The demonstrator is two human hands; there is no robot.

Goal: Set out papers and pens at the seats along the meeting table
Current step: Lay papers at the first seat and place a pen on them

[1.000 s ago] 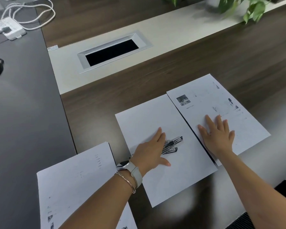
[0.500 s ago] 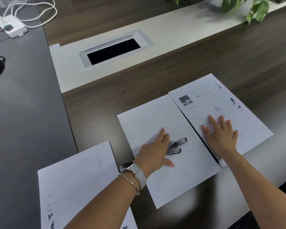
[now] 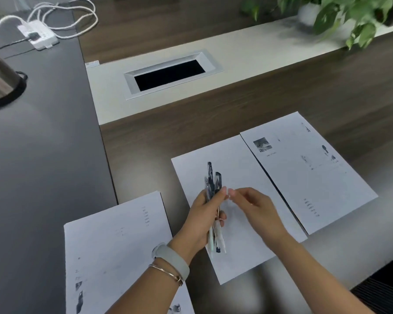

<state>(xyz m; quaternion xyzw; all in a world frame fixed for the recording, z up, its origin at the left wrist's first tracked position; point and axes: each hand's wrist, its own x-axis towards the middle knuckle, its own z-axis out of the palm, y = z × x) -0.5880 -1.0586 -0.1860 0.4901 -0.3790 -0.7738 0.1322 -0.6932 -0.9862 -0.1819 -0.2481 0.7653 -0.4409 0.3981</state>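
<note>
The left hand (image 3: 202, 219) was closed around a bundle of pens (image 3: 213, 200), holding them upright above the middle sheet of paper (image 3: 243, 234) near the front edge of the wooden surface (image 3: 259, 105). The right hand (image 3: 256, 209) hovered just beside the pens, thumb and forefinger drawn together at the bundle; whether they pinched a pen could not be told. A printed sheet (image 3: 309, 173) lay toward the right edge, touching the middle one, and another sheet (image 3: 118, 250) lay toward the front left corner.
</note>
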